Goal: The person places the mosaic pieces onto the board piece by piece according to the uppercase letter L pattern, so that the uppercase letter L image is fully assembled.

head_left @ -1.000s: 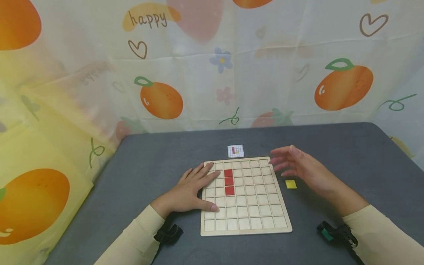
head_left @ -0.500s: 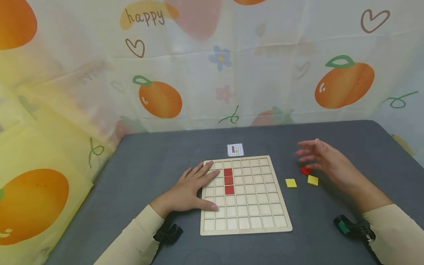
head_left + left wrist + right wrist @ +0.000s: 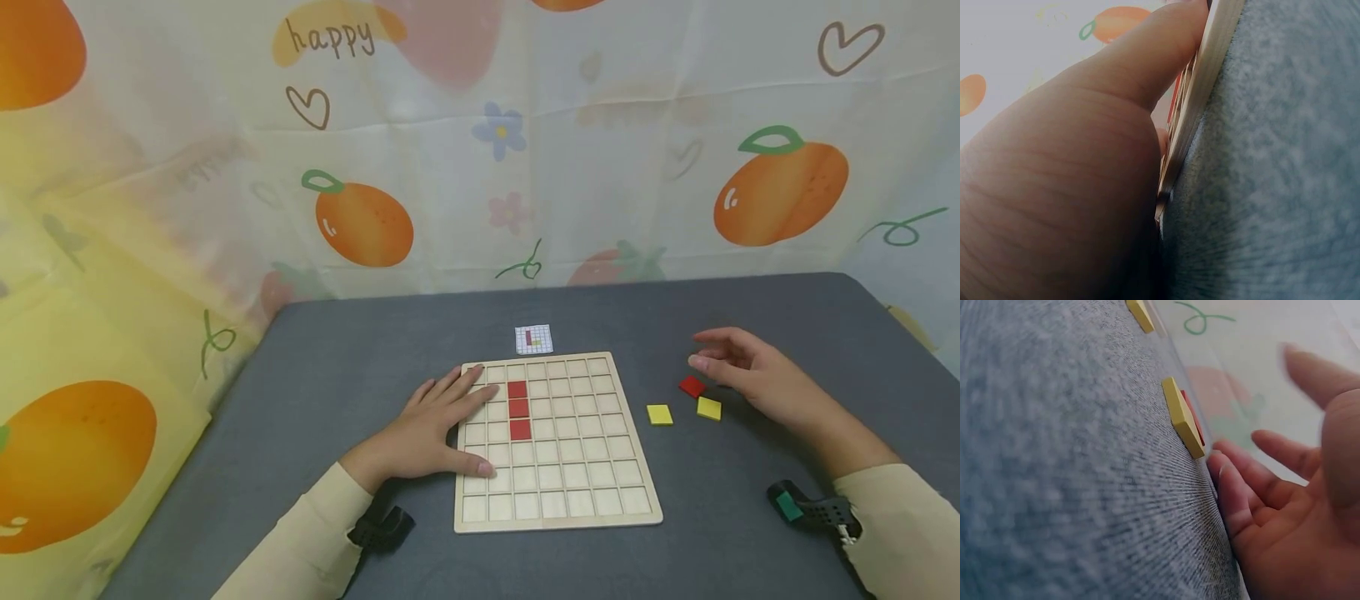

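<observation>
My left hand point(image 3: 427, 429) rests on the left side of a square wooden grid board point(image 3: 577, 454), fingers spread. Three red square tiles point(image 3: 518, 408) sit in one column of the board. To the right of it lie a loose red tile point(image 3: 692, 387) and a yellow tile point(image 3: 708, 408) close together, with another yellow tile point(image 3: 660, 415) nearer the board. My right hand point(image 3: 757, 379) hovers just beside the loose red tile, fingers loosely bent and thumb apart from them, holding nothing. In the right wrist view the near yellow tile point(image 3: 1182, 415) partly hides the red one.
A small card point(image 3: 533, 339) printed with a grid and coloured squares lies behind the board. A dark grey table point(image 3: 375, 342) carries everything. Behind it hangs a curtain point(image 3: 442, 200) with orange prints.
My right hand has moved right, from the board's right edge to beside the loose tiles, uncovering a red and a yellow one. Its thumb has come lower. My left hand stays on the board.
</observation>
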A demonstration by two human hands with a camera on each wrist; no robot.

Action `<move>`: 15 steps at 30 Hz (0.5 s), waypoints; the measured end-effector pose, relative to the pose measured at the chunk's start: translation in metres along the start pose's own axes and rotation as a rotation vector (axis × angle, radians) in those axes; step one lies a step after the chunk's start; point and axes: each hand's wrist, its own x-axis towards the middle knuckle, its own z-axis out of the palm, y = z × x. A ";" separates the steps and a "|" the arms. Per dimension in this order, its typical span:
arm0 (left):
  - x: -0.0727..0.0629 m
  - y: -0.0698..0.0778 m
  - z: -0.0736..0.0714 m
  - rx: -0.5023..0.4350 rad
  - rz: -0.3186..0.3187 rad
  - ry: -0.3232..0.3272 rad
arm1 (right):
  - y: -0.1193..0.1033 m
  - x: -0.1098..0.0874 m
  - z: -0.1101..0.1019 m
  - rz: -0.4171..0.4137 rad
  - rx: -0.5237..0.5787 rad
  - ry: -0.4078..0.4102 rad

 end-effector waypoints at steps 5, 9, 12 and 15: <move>-0.001 0.001 0.000 -0.004 0.009 0.008 | 0.002 0.001 0.001 -0.021 -0.063 -0.029; -0.001 0.001 0.000 -0.002 0.008 0.013 | 0.002 0.003 0.002 -0.039 -0.133 -0.046; -0.001 0.001 0.000 0.001 0.005 0.016 | 0.001 0.003 0.002 -0.045 -0.170 -0.052; -0.001 0.001 0.000 0.006 0.001 0.014 | 0.000 0.002 0.003 -0.057 -0.187 -0.045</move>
